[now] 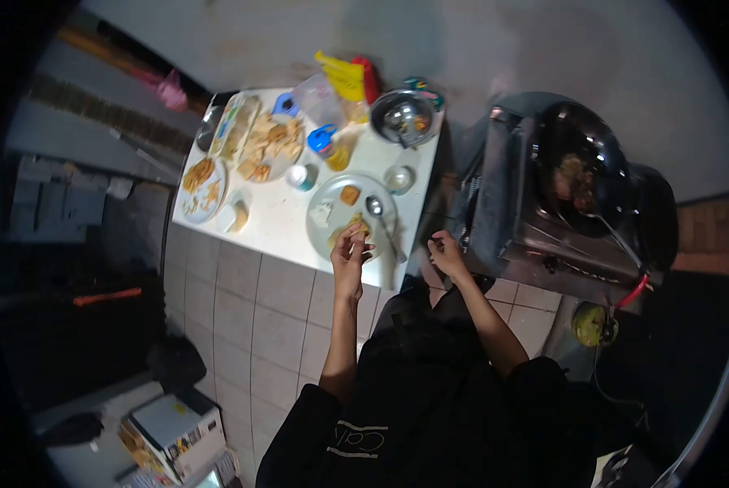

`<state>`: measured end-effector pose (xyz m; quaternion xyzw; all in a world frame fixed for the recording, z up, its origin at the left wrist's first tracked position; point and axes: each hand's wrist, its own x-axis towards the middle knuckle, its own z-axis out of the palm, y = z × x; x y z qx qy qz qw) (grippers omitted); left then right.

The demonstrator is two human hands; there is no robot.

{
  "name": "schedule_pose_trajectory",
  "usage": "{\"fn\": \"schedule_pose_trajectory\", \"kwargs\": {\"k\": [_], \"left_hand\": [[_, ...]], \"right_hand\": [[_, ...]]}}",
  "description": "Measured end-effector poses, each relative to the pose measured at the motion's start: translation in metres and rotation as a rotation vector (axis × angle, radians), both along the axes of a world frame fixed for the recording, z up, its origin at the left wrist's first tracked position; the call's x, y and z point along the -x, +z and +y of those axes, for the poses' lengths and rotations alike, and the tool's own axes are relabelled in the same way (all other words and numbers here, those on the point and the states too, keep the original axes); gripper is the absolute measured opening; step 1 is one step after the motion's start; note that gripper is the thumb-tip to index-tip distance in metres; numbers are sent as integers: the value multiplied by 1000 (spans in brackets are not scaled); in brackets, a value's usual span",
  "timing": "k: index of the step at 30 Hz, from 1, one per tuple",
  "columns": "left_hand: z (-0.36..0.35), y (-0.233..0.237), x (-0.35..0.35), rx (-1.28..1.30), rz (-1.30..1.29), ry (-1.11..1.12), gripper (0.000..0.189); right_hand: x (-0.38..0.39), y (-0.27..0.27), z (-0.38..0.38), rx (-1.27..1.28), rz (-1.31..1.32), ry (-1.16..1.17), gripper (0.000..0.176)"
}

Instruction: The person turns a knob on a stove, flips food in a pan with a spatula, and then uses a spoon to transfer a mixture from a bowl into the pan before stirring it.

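My left hand (351, 249) is over the near edge of a pale round plate (319, 240), its fingers closed around a yellowish piece of food (360, 222) that they partly cover. A browned, fried-looking cube (349, 195) and a white patch of food or paste (321, 214) sit on the same plate. On its right side rests a metal spoon (374, 205), with the handle pointing towards me. Off the table's right edge, my right hand (447, 254) hangs in the air with fingers curved and apart, and nothing shows in it.
The white table (279, 213) also bears a plate of fried pieces (275, 142), a blue-capped bottle (324, 140), a small glass (399, 179), a metal bowl (401, 118) and another food plate (202, 191). To the right, a dark wok (584, 167) with food stands on a stove (515, 199).
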<state>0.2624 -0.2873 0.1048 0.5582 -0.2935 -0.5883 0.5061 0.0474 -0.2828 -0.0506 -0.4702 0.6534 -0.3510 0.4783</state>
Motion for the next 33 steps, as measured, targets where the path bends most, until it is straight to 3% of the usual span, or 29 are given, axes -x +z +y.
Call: {"fn": "schedule_pose_trajectory", "kwargs": {"k": [2,5,8,10,16,20,23,28,33], "left_hand": [[-12,3,22,28,21,-82,33],[-28,8,63,80,59,-235,33],[-39,21,109,112,108,-367,33],[-44,27,137,143,174,-447,31],[-44,51,200,210,159,-571,32],[-40,61,226,271,125,-600,32],[-38,64,242,300,134,-574,31],[-34,66,257,295,138,-512,29],[-29,64,260,277,97,-474,28]], "right_hand": [[35,39,3,52,-4,-70,21],[93,85,22,109,-254,-217,16],[151,129,55,197,-124,-384,16],[188,144,81,337,-248,-608,16],[262,186,123,443,-153,-948,27],[273,222,115,463,-109,-1022,35],[287,227,104,509,-121,-936,40],[305,222,89,454,-162,-785,32],[316,208,75,492,-246,-822,20]]}}
